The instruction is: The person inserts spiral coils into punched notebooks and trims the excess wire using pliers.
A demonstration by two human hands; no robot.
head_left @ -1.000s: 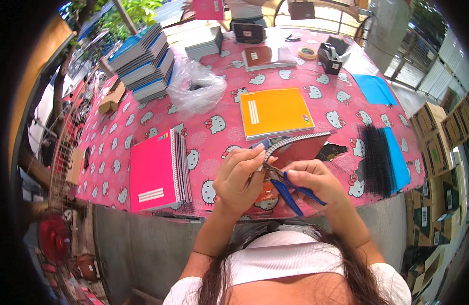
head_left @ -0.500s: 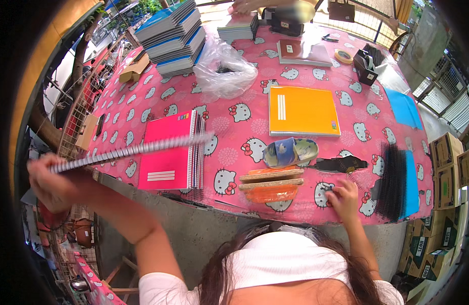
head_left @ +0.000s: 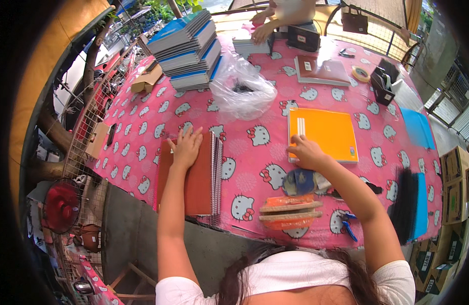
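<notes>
My left hand [head_left: 187, 148] lies flat with fingers spread on a spiral notebook with a reddish-brown cover [head_left: 198, 178]. That notebook tops a small stack at the left front, its coil bindings along the right side. My right hand [head_left: 307, 152] reaches across to the yellow notebook [head_left: 328, 133], with fingers curled on its left edge; the notebook still lies flat. Below that forearm, blue-handled pliers [head_left: 349, 226] rest near the table's front edge, held by neither hand.
Orange-and-tan pieces [head_left: 290, 212] and a blue patterned roll-like item [head_left: 301, 182] sit front centre. Black binding coils [head_left: 404, 203] lie at right. A plastic bag [head_left: 244, 94] and tall notebook stack [head_left: 188, 51] stand behind. Across the table, another person's hands [head_left: 264, 31] touch a stack.
My left hand has brought the raised spiral notebook down onto the pink-covered stack and now lies flat on it. My right hand has left the pliers and moved to the yellow notebook.
</notes>
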